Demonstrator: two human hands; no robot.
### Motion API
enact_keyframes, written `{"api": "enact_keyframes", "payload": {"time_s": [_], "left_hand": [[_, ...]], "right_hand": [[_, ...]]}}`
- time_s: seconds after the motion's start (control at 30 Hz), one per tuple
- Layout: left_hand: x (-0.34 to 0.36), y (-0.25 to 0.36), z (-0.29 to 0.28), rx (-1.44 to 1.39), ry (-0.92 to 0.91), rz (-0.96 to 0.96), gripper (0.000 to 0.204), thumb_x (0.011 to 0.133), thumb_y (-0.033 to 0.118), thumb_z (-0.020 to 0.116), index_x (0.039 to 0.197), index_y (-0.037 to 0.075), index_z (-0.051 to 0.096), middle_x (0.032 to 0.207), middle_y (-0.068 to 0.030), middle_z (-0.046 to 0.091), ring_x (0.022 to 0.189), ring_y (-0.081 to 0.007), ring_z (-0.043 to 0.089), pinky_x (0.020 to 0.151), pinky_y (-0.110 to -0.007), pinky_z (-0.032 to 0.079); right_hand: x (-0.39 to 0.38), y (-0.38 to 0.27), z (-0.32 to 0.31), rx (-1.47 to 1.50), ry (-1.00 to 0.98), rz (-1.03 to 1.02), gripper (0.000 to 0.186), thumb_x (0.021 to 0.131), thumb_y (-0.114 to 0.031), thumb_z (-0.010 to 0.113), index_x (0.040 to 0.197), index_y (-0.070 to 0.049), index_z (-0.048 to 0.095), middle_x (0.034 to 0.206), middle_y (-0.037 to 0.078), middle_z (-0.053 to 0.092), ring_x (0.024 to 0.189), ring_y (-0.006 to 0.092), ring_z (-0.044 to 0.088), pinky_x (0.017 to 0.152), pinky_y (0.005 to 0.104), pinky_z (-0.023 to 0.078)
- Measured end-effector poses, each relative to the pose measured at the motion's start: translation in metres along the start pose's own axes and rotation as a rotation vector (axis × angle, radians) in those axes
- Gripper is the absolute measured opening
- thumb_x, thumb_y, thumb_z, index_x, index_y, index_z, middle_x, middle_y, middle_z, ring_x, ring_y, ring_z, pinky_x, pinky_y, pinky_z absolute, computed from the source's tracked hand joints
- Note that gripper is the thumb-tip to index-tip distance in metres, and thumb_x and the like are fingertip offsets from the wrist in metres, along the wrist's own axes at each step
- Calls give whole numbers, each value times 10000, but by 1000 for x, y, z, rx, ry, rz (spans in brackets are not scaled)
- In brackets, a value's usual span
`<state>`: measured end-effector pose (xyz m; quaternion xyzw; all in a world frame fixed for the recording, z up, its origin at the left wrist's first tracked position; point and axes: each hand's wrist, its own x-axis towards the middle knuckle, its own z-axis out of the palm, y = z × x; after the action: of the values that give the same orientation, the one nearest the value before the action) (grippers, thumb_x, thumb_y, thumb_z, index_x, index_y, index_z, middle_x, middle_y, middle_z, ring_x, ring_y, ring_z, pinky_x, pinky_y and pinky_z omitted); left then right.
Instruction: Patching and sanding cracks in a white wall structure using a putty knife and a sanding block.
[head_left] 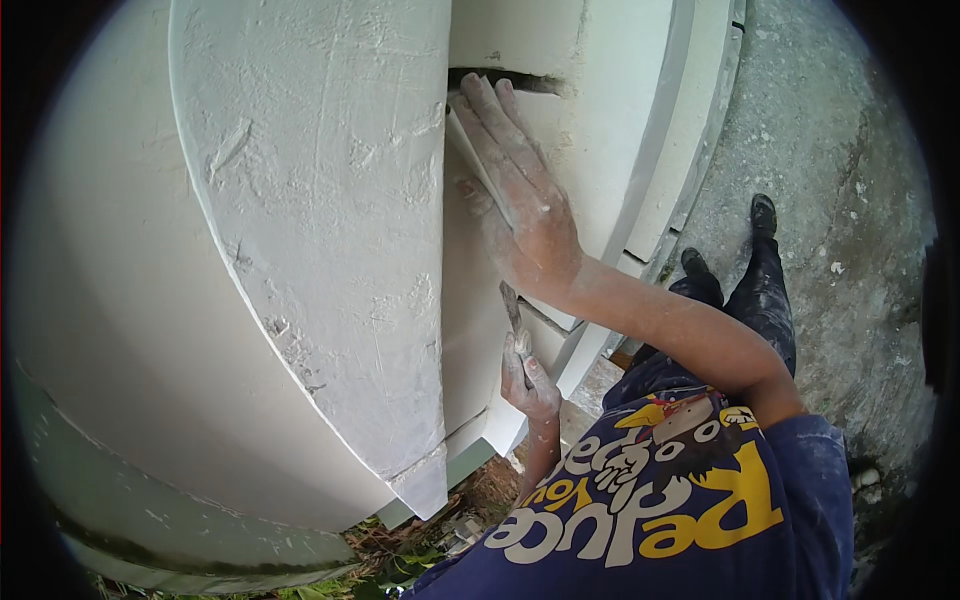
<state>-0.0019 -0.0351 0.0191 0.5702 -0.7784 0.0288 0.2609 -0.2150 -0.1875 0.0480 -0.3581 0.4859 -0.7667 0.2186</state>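
Observation:
A dust-coated pale flat strip lies under the long fingers of my right hand, which are pressed together along it against the white wall recess, their tips beside a dark horizontal slot. Below, my left hand is closed around the handle of a narrow, stained scraper, whose blade points up near the recess. A white plastered upright face with chipped, rough patches stands just left of both hands.
White stepped ledges run along the right of the recess. A grey, stained concrete floor lies beside my legs and dark shoes. A curved, green-stained lower wall with plants and brown debris below it is at the bottom left.

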Motion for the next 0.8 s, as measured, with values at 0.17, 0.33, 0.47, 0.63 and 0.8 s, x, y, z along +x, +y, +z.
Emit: {"api": "enact_keyframes", "payload": {"time_s": [0.17,0.33,0.47,0.63,0.8], "left_hand": [[-25,-47,-25,57,-116,66,363,1009,99,500,1250,-150,606,1080,-260,689,792,-309,670,717,-389,532],[-39,-74,-29,52,-152,176,370,1003,93,495,1250,-162,601,1078,-264,690,766,-316,663,677,-400,529],[-33,-85,-35,-19,-84,196,403,1008,126,488,1258,-172,591,1102,-277,692,775,-330,669,700,-396,542],[-35,-85,-36,-32,-226,239,447,988,141,525,1290,-186,567,1184,-330,660,996,-450,679,863,-453,547],[-31,-78,-41,16,-137,243,422,974,120,550,1287,-161,584,1235,-321,650,1045,-489,644,925,-503,517]], "right_hand": [[-77,0,34,-106,-214,-131,743,792,22,667,1502,-123,501,1630,77,363,1491,428,321,1187,508,396],[10,-3,37,-41,305,-82,725,825,44,641,1518,-32,441,1625,196,331,1495,456,288,1200,545,344],[-84,-11,55,-62,-50,-73,701,853,53,578,1530,-6,404,1629,204,311,1485,487,278,1182,531,357],[8,8,33,38,251,-115,554,927,25,568,1473,11,479,1605,218,360,1483,502,277,1199,546,321],[-60,-16,57,-55,100,-189,627,909,45,587,1513,2,425,1626,217,317,1501,468,258,1210,525,314]]}}
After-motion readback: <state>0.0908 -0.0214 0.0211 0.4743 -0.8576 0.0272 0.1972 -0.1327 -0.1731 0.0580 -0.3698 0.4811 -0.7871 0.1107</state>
